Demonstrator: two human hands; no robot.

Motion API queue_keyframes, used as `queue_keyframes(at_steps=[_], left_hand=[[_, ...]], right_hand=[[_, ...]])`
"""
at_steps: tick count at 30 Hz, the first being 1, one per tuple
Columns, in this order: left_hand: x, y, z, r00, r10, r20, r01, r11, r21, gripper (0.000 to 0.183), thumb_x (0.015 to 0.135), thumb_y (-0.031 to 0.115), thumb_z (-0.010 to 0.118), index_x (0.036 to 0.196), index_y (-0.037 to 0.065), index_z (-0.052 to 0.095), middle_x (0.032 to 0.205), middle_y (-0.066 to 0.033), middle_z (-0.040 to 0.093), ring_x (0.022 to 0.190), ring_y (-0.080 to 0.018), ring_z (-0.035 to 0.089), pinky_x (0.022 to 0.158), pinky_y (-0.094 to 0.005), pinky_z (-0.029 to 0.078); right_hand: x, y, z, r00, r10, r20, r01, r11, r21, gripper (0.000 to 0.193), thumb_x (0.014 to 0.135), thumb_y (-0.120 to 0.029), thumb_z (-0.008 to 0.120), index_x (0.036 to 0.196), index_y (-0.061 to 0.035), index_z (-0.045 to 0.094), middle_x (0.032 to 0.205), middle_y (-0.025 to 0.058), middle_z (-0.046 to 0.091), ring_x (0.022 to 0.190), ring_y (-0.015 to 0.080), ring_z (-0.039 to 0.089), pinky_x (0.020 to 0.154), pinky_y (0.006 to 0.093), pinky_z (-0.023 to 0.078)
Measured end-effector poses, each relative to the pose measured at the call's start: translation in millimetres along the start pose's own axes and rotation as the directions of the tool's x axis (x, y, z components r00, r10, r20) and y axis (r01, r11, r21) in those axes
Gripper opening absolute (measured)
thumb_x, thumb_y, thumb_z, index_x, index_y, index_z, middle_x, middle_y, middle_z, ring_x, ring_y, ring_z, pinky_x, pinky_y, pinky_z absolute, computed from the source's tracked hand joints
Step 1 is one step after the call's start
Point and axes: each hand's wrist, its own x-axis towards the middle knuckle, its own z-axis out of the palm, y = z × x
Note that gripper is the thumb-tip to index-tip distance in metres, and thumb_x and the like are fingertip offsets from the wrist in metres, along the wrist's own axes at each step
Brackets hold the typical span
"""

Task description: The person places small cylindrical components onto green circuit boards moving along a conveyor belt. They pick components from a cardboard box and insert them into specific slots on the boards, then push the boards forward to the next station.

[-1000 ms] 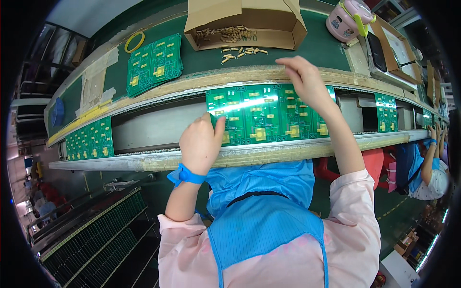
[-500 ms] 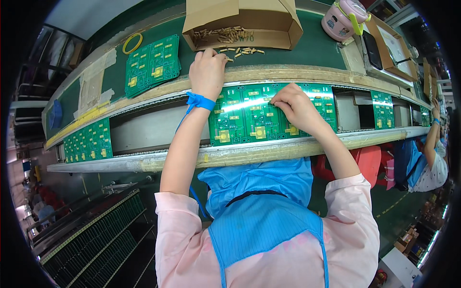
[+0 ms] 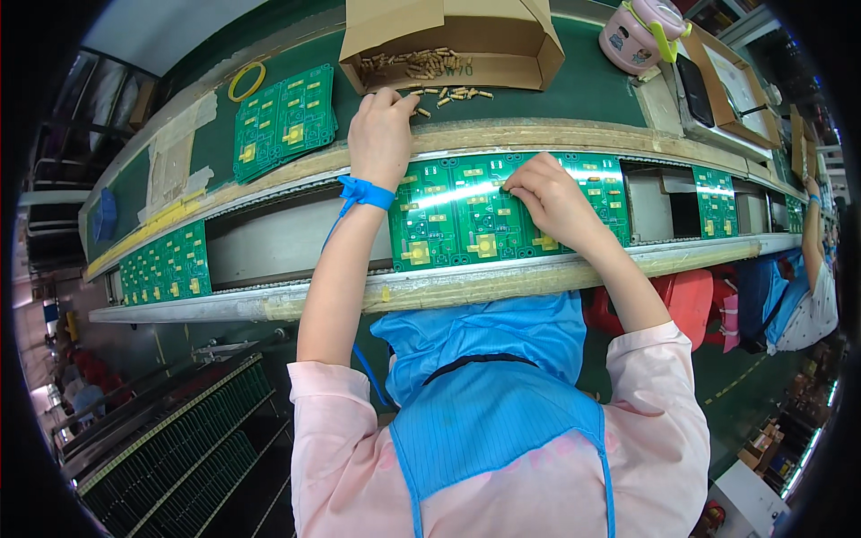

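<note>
Green circuit board [image 3: 426, 238] lies in the metal channel [image 3: 287, 238] beneath the right grip [image 3: 554, 201], whose thumb and finger are pressed together at its surface; whatever they may pinch is hidden. The left grip [image 3: 378, 134] reaches the loose tan components [image 3: 460, 92] on the worktop [image 3: 601, 90]; whether it is closed on one cannot be told. Progress looks partial: at least one component sits toward the board's right, while most yellow patches at left appear bare. Counting outward: roughly ten loose components, one cardboard box [image 3: 538, 45] holding too many to count, one stack of boards [image 3: 287, 117], one yellow ring [image 3: 233, 86], one pink container [image 3: 635, 45], three further boards [image 3: 166, 262] along the channel.
</note>
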Motion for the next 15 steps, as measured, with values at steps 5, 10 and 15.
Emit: queue_keyframes(at_steps=[5, 10, 15], left_hand=[[-5, 7, -12, 0.997, 0.052, -0.057, -0.059, 0.989, -0.133, 0.013, 0.086, 0.006, 0.063, 0.097, 0.003, 0.07, 0.095, -0.0106, 0.065, 0.092, -0.0306, 0.061, 0.081, -0.0392, 0.049], [-32, 27, -12, 0.994, 0.07, -0.079, -0.094, 0.923, -0.373, 0.012, 0.087, 0.002, 0.064, 0.098, 0.002, 0.068, 0.097, -0.0115, 0.064, 0.086, -0.0288, 0.062, 0.075, -0.0355, 0.05], [-41, 31, -7, 0.998, -0.058, 0.036, 0.067, 0.766, -0.64, 0.012, 0.088, 0.003, 0.064, 0.099, 0.002, 0.069, 0.098, -0.0088, 0.064, 0.081, -0.0206, 0.063, 0.068, -0.0288, 0.051]], right_hand=[[-2, 2, 2, 1.0, -0.012, -0.016, 0.012, 1.0, 0.0, 0.008, 0.082, -0.002, 0.064, 0.088, -0.0004, 0.069, 0.09, 0.011, 0.065, 0.091, 0.0293, 0.057, 0.084, 0.0384, 0.048], [-3, 3, 4, 1.0, 0.013, -0.007, -0.013, 1.0, -0.006, 0.007, 0.085, 0.0, 0.063, 0.091, -0.0002, 0.066, 0.091, 0.0117, 0.063, 0.093, 0.0301, 0.057, 0.084, 0.0387, 0.048], [-3, 2, 3, 0.999, 0.037, -0.001, -0.037, 0.999, 0.009, 0.007, 0.085, 0.0, 0.063, 0.09, -0.0005, 0.066, 0.091, 0.0116, 0.063, 0.093, 0.0301, 0.057, 0.084, 0.0384, 0.048]])
